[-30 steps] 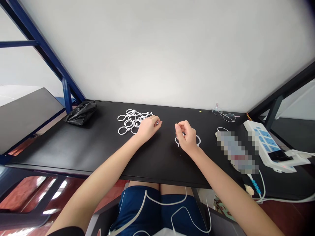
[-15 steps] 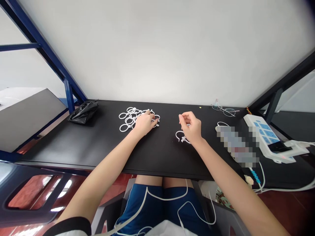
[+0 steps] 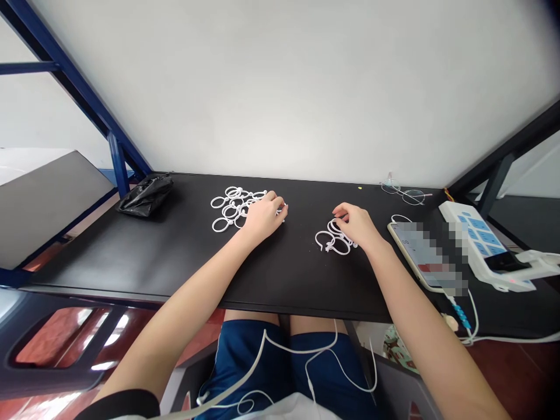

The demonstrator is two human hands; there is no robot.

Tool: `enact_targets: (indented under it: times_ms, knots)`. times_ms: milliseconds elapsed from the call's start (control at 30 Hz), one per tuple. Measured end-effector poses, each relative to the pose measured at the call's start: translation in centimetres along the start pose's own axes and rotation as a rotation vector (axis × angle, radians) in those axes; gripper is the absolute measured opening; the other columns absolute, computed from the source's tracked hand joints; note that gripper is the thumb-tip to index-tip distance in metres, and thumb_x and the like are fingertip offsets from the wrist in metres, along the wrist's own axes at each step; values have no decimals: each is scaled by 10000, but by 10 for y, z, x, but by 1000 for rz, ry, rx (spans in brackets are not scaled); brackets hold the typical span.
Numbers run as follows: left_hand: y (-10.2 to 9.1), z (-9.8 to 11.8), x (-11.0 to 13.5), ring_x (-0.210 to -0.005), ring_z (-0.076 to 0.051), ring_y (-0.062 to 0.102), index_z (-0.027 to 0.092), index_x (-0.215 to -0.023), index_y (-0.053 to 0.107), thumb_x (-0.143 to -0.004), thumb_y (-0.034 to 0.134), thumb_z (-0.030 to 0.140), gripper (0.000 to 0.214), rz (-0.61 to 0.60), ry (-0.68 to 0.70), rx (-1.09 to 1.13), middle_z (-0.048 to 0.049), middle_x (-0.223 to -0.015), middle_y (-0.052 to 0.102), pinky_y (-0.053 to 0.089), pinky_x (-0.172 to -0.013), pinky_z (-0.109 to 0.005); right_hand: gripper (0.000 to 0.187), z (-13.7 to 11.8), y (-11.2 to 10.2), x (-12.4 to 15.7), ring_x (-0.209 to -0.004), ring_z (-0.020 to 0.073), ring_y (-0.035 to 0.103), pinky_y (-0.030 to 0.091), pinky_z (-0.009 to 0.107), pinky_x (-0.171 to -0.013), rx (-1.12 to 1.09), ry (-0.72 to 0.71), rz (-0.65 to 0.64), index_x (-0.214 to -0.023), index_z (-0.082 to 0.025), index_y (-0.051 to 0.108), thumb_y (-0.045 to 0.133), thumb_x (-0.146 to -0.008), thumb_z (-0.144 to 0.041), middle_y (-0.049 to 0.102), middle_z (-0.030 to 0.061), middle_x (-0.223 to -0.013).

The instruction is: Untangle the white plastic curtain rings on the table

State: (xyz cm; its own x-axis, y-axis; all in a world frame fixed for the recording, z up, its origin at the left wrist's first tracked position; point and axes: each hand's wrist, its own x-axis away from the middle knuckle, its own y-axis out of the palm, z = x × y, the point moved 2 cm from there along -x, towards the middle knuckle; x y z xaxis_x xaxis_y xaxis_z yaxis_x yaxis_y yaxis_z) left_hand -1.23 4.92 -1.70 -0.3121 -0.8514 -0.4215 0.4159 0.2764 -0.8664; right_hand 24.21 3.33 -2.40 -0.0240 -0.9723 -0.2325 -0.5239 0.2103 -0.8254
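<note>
Over the right side of a pile of thin white plastic rings (image 3: 222, 224) is my left hand (image 3: 265, 217). Its fingers are bent down and its thumb and fingertips come together on a white ring at the pile's edge, partly hidden by the hand. A smaller group of white rings (image 3: 340, 245) lies to the right; one of them has a gap in its loop. My right hand (image 3: 356, 223) hovers at the upper right of this group, thumb and fingers a little apart, touching or just above the rings. Its palm hides part of them.
A black plastic bag (image 3: 147, 195) lies at the left of the black table (image 3: 175, 251). On the right are a phone (image 3: 413, 254) with a cable, a white power strip (image 3: 476, 233) and eyeglasses (image 3: 413, 197) near the wall. White cords (image 3: 297, 352) cross my lap.
My right hand has moved right and turned down, uncovering more of the small ring group. My left hand has shifted slightly right at the pile. The view has tilted a little.
</note>
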Motion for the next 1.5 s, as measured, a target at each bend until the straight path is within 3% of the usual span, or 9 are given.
enact_targets:
  times_ms: [233, 433, 767, 933, 1133, 1233, 1400, 1500]
  knots:
    - [3, 7, 4, -646, -129, 556, 185, -901, 647, -943, 436, 323, 255, -31, 39, 68, -44, -946, 609, 348, -533, -250, 165, -6, 1, -1, -606, 139, 600, 493, 278, -618, -112, 13, -7, -777, -165, 645, 604, -667, -48, 670, 25, -708]
    - [4, 16, 7, -634, -113, 560, 185, -889, 635, -941, 433, 308, 242, -62, 120, 71, -30, -925, 606, 329, -507, -241, 88, -11, 0, 0, -640, 160, 630, 506, 293, -640, -170, -54, 68, -711, -164, 655, 606, -704, -91, 686, 40, -705]
    - [7, 29, 13, -630, -122, 574, 186, -985, 620, -936, 441, 295, 215, -180, 306, 71, -45, -943, 611, 388, -551, -243, 165, -32, -2, 9, -538, 146, 559, 458, 293, -579, -196, -116, 171, -737, -191, 714, 555, -725, -150, 677, 21, -660]
    - [8, 35, 16, -646, -130, 591, 187, -1019, 605, -941, 425, 303, 228, -219, 336, 54, -51, -971, 611, 389, -538, -239, 157, -34, 0, 10, -523, 132, 544, 450, 278, -529, -376, -68, 129, -776, -182, 717, 562, -757, -201, 682, 30, -690]
    - [5, 38, 18, -649, -124, 611, 198, -1238, 482, -944, 448, 373, 344, -182, 348, 93, -63, -1092, 619, 390, -525, -229, 183, -42, 4, 12, -606, 145, 631, 531, 288, -592, -768, 25, 26, -827, -167, 684, 712, -722, -313, 719, 61, -795]
    - [5, 38, 18, -672, -125, 629, 187, -1308, 402, -925, 489, 415, 454, -189, 335, 139, -73, -1119, 623, 400, -527, -220, 243, -48, 7, 14, -667, 173, 671, 563, 322, -662, -841, 59, -19, -826, -171, 657, 757, -692, -347, 727, 60, -774]
    - [6, 38, 17, -730, -132, 655, 190, -1444, 207, -916, 523, 388, 647, -164, 352, 183, -99, -1165, 617, 423, -552, -209, 368, -53, 14, 17, -662, 164, 677, 561, 346, -709, -919, 73, -56, -979, -192, 560, 747, -704, -350, 731, 25, -749]
    - [7, 41, 17, -729, -136, 657, 185, -1461, 206, -937, 498, 385, 632, -149, 388, 132, -105, -1156, 621, 423, -550, -208, 339, -54, 18, 17, -645, 162, 678, 557, 334, -692, -950, 83, -60, -884, -205, 514, 752, -689, -347, 718, 10, -713]
